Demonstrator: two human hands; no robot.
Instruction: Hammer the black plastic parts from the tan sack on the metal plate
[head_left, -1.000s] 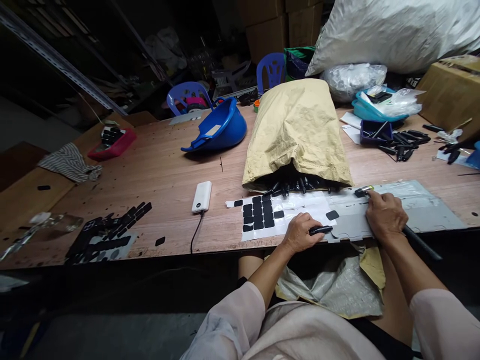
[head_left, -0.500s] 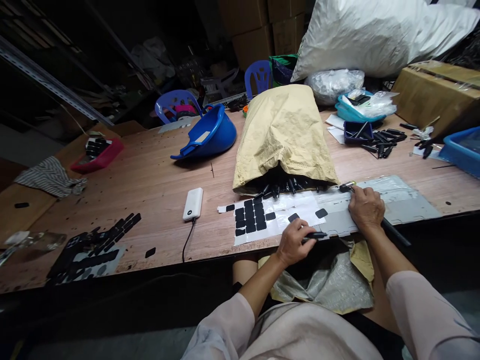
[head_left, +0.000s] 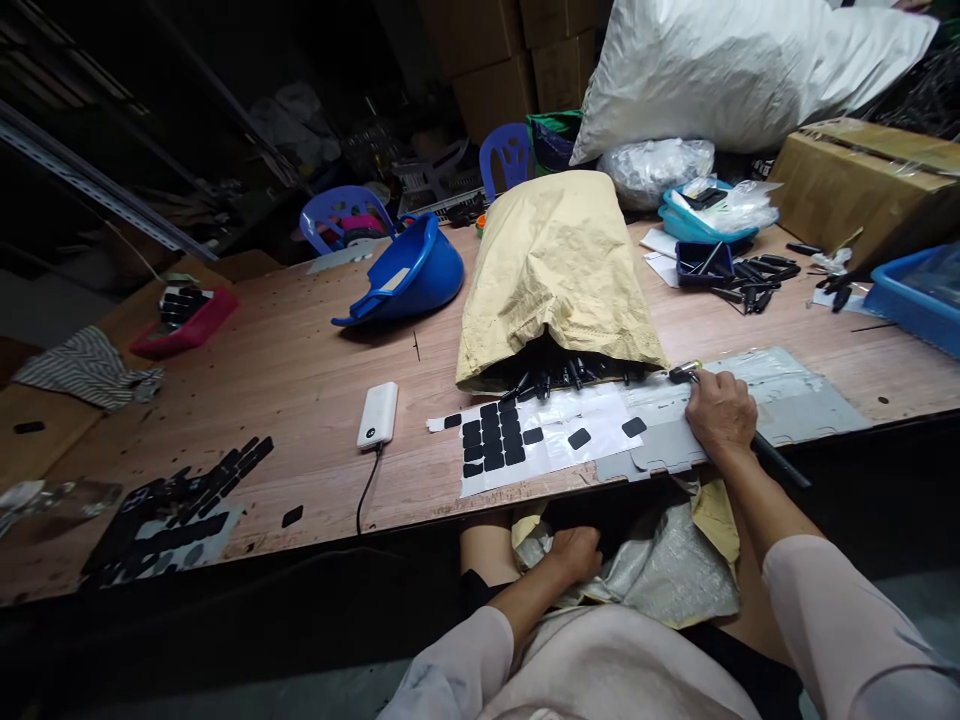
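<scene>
Below the table's front edge, my left hand [head_left: 576, 553] is over the mouth of a silver-lined paper sack [head_left: 660, 575] on my lap. Its fingers are curled and their tips hidden, so what they hold, if anything, does not show. My right hand [head_left: 721, 412] rests on the grey sheet [head_left: 806, 395], closed around a black-handled hammer [head_left: 781, 462]; its small head points away from me. Left of that hand lies white backing paper [head_left: 559, 455] with rows of black rounded stickers [head_left: 491, 437] and a few loose ones.
A yellow paper sack [head_left: 555, 260] spills black pen-like pieces [head_left: 555, 378] behind the stickers. A white power bank [head_left: 377, 415] with a cable lies to the left. Farther off are a blue basin [head_left: 420, 270], a carton [head_left: 862, 190] and a blue tub [head_left: 919, 290].
My left hand has moved from the table edge down to the lap sack, and the black pen-like piece it held is out of sight. My right hand stays on the hammer.
</scene>
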